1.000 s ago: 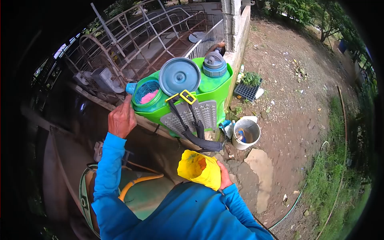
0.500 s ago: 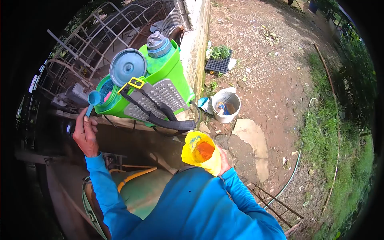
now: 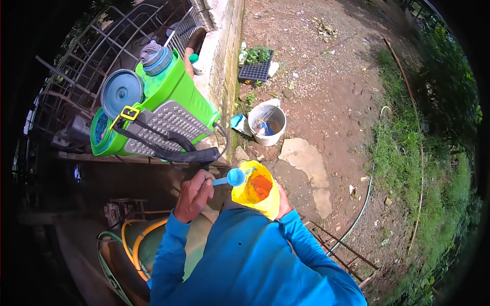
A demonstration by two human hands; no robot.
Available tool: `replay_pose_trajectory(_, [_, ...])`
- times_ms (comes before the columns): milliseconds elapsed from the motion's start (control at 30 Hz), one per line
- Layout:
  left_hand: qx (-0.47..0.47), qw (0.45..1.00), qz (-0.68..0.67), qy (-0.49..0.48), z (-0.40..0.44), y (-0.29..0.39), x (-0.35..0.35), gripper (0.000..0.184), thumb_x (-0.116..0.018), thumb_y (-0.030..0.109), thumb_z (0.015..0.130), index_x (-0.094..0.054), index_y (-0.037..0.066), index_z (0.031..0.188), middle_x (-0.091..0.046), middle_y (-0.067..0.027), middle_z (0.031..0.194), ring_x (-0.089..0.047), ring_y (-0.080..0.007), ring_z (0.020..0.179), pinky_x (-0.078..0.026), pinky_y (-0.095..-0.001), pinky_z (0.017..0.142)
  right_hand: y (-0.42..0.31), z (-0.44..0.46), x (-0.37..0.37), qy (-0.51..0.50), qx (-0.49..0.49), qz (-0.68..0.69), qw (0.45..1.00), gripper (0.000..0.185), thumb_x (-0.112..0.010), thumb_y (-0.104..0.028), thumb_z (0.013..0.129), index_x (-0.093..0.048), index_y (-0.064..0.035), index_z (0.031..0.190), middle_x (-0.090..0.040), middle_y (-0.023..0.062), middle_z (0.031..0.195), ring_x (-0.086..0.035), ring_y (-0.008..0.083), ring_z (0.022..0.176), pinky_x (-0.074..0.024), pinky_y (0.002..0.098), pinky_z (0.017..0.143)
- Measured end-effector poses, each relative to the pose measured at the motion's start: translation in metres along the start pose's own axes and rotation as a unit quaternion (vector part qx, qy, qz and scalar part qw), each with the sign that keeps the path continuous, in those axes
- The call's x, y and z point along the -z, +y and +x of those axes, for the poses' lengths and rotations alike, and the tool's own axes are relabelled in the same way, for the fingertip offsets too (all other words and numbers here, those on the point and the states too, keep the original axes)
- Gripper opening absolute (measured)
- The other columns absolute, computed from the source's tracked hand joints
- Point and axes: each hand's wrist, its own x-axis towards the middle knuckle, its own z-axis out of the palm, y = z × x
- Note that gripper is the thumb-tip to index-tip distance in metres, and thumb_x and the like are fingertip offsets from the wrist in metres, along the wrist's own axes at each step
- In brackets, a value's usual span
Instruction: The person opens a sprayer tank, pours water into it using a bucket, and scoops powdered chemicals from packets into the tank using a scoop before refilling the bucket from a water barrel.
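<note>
Remote view, I note: left hand (image 3: 193, 198) pinches the blue scoop (image 3: 227, 179), long axis toward 3 o'clock, bowl (image 3: 236, 177) by the 10 o'clock rim of the yellow bag (image 3: 264, 206), contact unclear. Right hand (image 3: 284, 203), nearer the orange powder (image 3: 262, 187), clasps the bag at 4 o'clock.

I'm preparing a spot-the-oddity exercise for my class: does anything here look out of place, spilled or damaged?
The round lid rests on the green tank beside its uncovered opening rather than over it, though possibly on purpose. No clear spill shows around the yellow bag.
</note>
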Motion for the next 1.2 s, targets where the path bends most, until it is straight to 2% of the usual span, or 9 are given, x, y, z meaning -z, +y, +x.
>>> replay_pose_trajectory(167, [-0.006, 0.999, -0.008, -0.044, 0.057, -0.009, -0.023, 0.015, -0.047, 0.016, 0.102, -0.054, 0.002, 0.100, -0.058, -0.0112, 0.073, -0.060, -0.0238, 0.067, -0.046, -0.0362, 0.064, -0.033, 0.016, -0.002, 0.007, 0.061, -0.031, 0.998, 0.054, -0.043, -0.044, 0.101, -0.050, -0.0087, 0.141, -0.056, 0.0109, 0.141, -0.053, 0.0302, 0.128, -0.0423, 0.0492, 0.110])
replay_pose_trajectory(233, [-0.111, 0.992, -0.019, -0.052, 0.090, -0.038, -0.038, 0.016, -0.046, 0.016, 0.102, -0.053, 0.002, 0.102, -0.059, -0.0144, 0.089, -0.061, -0.0249, 0.082, -0.046, -0.0371, 0.071, -0.048, 0.025, -0.011, 0.018, 0.095, -0.032, 0.995, 0.054, -0.043, -0.045, 0.102, -0.050, -0.0090, 0.141, -0.056, 0.0107, 0.141, -0.053, 0.0301, 0.128, -0.0425, 0.0489, 0.110])
replay_pose_trajectory(367, [0.018, 0.968, -0.135, -0.211, 0.151, -0.074, -0.066, 0.019, -0.047, 0.018, 0.102, -0.054, 0.000, 0.104, -0.055, -0.0146, 0.101, -0.055, -0.0235, 0.091, -0.044, -0.0364, 0.083, -0.103, 0.033, -0.022, 0.074, 0.081, -0.039, 0.993, 0.056, -0.045, -0.044, 0.102, -0.047, -0.0076, 0.144, -0.056, 0.0120, 0.141, -0.056, 0.0279, 0.127, -0.0436, 0.0437, 0.109])
replay_pose_trajectory(567, [0.089, 0.914, -0.312, -0.245, 0.220, -0.102, -0.114, 0.030, -0.046, 0.027, 0.104, -0.058, 0.000, 0.110, -0.056, -0.0096, 0.093, -0.053, -0.0148, 0.086, -0.043, -0.0348, 0.080, -0.169, 0.064, -0.021, 0.138, 0.088, -0.124, 0.979, 0.055, -0.048, -0.045, 0.101, -0.052, -0.0046, 0.139, -0.062, 0.0108, 0.133, -0.062, 0.0257, 0.118, -0.0486, 0.0401, 0.104])
replay_pose_trajectory(633, [0.027, 0.976, -0.159, -0.148, 0.242, -0.094, -0.123, 0.030, -0.047, 0.025, 0.104, -0.058, -0.002, 0.108, -0.060, -0.0104, 0.101, -0.054, -0.0168, 0.092, -0.044, -0.0370, 0.082, -0.188, 0.075, -0.013, 0.148, 0.077, -0.108, 0.980, 0.055, -0.048, -0.046, 0.101, -0.053, -0.0054, 0.138, -0.063, 0.0105, 0.133, -0.063, 0.0250, 0.117, -0.0496, 0.0400, 0.103])
replay_pose_trajectory(667, [0.036, 0.976, -0.151, -0.150, 0.248, -0.090, -0.122, 0.025, -0.045, 0.017, 0.102, -0.056, -0.003, 0.112, -0.060, -0.0151, 0.115, -0.059, -0.0280, 0.106, -0.044, -0.0375, 0.094, -0.197, 0.081, -0.009, 0.160, 0.066, -0.110, 0.979, 0.054, -0.048, -0.046, 0.101, -0.053, -0.0062, 0.138, -0.063, 0.0102, 0.133, -0.063, 0.0248, 0.117, -0.0499, 0.0398, 0.102])
replay_pose_trajectory(967, [0.118, 0.964, -0.222, 0.087, 0.304, -0.097, -0.158, 0.039, -0.042, 0.030, 0.101, -0.058, -0.001, 0.118, -0.057, -0.0152, 0.127, -0.054, -0.0243, 0.118, -0.043, -0.0349, 0.097, -0.260, 0.139, 0.059, 0.161, -0.035, -0.044, 0.985, 0.051, -0.053, -0.047, 0.100, -0.057, -0.0095, 0.134, -0.066, 0.0070, 0.129, -0.065, 0.0223, 0.112, -0.0511, 0.0373, 0.100])
replay_pose_trajectory(1100, [0.069, 0.959, -0.225, 0.155, 0.339, -0.119, -0.211, 0.038, -0.040, 0.033, 0.102, -0.056, 0.000, 0.114, -0.063, -0.0145, 0.108, -0.060, -0.0226, 0.102, -0.045, -0.0323, 0.092, -0.283, 0.137, 0.065, 0.177, -0.189, -0.098, 0.961, 0.051, -0.052, -0.046, 0.100, -0.055, -0.0091, 0.135, -0.067, 0.0091, 0.124, -0.069, 0.0217, 0.103, -0.0549, 0.0379, 0.092])
replay_pose_trajectory(1200, [0.127, 0.929, -0.335, 0.090, 0.355, -0.112, -0.246, 0.034, -0.041, 0.036, 0.103, -0.043, 0.008, 0.083, -0.051, -0.0062, 0.059, -0.051, -0.0147, 0.054, -0.041, -0.0262, 0.055, -0.304, 0.138, 0.060, 0.174, -0.222, -0.126, 0.951, 0.049, -0.055, -0.043, 0.099, -0.054, -0.0095, 0.135, -0.069, 0.0088, 0.120, -0.069, 0.0209, 0.100, -0.0564, 0.0366, 0.087])
